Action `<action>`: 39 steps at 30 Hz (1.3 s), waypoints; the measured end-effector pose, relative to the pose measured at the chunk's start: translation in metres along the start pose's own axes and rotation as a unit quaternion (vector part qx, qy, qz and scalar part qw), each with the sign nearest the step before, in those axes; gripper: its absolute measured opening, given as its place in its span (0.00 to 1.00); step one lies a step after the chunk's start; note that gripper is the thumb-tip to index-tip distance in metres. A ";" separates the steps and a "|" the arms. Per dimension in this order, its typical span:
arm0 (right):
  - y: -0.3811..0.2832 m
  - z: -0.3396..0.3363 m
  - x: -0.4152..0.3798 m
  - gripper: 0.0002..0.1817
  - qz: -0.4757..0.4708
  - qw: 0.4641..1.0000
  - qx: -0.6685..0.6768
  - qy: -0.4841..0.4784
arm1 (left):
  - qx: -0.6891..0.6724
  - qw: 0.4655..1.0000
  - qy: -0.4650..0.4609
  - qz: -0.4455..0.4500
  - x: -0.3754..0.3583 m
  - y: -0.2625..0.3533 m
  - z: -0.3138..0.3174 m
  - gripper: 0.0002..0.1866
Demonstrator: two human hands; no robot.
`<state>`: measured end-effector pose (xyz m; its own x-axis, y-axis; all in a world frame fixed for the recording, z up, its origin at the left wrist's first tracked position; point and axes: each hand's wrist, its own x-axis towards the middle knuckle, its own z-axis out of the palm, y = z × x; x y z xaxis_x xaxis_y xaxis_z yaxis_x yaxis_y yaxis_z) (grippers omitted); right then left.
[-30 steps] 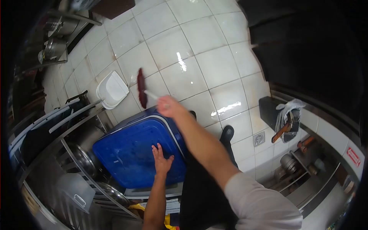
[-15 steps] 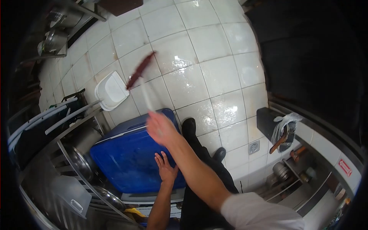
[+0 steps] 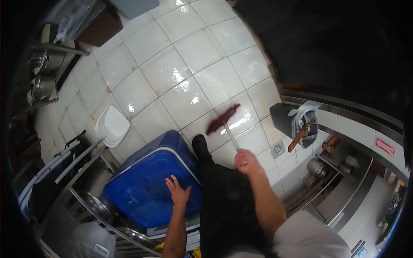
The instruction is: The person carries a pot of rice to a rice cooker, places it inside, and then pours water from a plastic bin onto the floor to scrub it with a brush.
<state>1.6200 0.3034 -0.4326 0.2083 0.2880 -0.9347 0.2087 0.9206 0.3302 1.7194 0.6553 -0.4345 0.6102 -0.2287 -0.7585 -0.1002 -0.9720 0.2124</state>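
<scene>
My right hand (image 3: 247, 161) is closed round the pale handle of a broom (image 3: 222, 119). The broom's dark red bristle head lies against the wet tiles, just beyond my shoe and slightly blurred. To the left, my left hand (image 3: 178, 191) has its fingers spread over the lid of a large blue cooler (image 3: 146, 189), holding nothing. Beyond the cooler, a white long-handled dustpan (image 3: 112, 126) rests on the floor, its handle leaning toward the rack.
A floor drain (image 3: 278, 148) sits at the right, near a dark bin (image 3: 282, 122) with a plastic bag. Metal shelving with pots (image 3: 99, 206) stands left of the cooler. A brown bin (image 3: 101, 28) and a grey container (image 3: 133, 6) are at the far end. White tiles (image 3: 172, 56) shine wet.
The broom has swung right in my right hand, from near the dustpan to beyond my shoe. My left hand stays over the cooler lid. The view has shifted and turned.
</scene>
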 end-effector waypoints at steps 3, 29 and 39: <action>0.071 0.057 -0.049 0.12 -0.072 0.990 -0.119 0.029 | 0.013 1.000 -0.007 0.009 0.009 0.001 -0.001 0.59; 0.012 -0.162 -0.120 0.07 -0.147 0.978 0.001 -0.147 | -0.082 0.981 -0.173 -0.040 0.000 -0.013 0.002 0.40; -0.135 -0.359 -0.078 0.07 -0.376 0.851 -0.326 0.167 | -0.164 0.958 -0.227 -0.060 -0.113 0.102 0.015 0.33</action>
<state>1.2327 0.2512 -0.4518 -0.0551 -0.4878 -0.8712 -0.4347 0.7972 -0.4189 1.6286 0.5811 -0.3366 0.1904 -0.1891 -0.9633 0.2465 -0.9406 0.2333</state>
